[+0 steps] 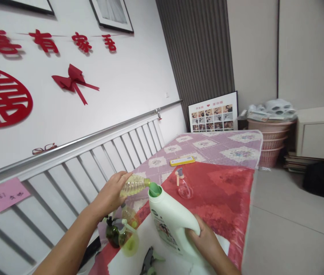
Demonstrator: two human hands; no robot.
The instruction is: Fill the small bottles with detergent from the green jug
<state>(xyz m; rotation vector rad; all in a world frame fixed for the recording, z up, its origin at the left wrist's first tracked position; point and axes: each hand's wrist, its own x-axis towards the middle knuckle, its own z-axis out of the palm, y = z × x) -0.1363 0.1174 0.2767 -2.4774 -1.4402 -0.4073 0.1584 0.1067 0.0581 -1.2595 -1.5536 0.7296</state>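
Note:
My left hand [114,191] is wrapped round a clear yellowish ribbed bottle [135,185], tilted nearly level. Its neck meets the open mouth of a pale green jug [169,219], whose inside shows a brighter green. Leaning toward the bottle, the jug is gripped at its handle by my right hand [203,238]. Below my left forearm and wrist stand a dark green bottle [112,232], a yellow-green spray bottle [129,242] and a clear yellowish bottle [130,215], partly hidden. A dark grey trigger spray head [148,261] lies close to the jug's base.
Beyond the jug, a clear pinkish spray bottle [185,189] rests on the red cover [222,191]. A yellow flat box [182,160] lies on the purple patterned cloth [173,149]. White railing [104,152] borders the left; pink baskets [271,143] stand past the far right corner.

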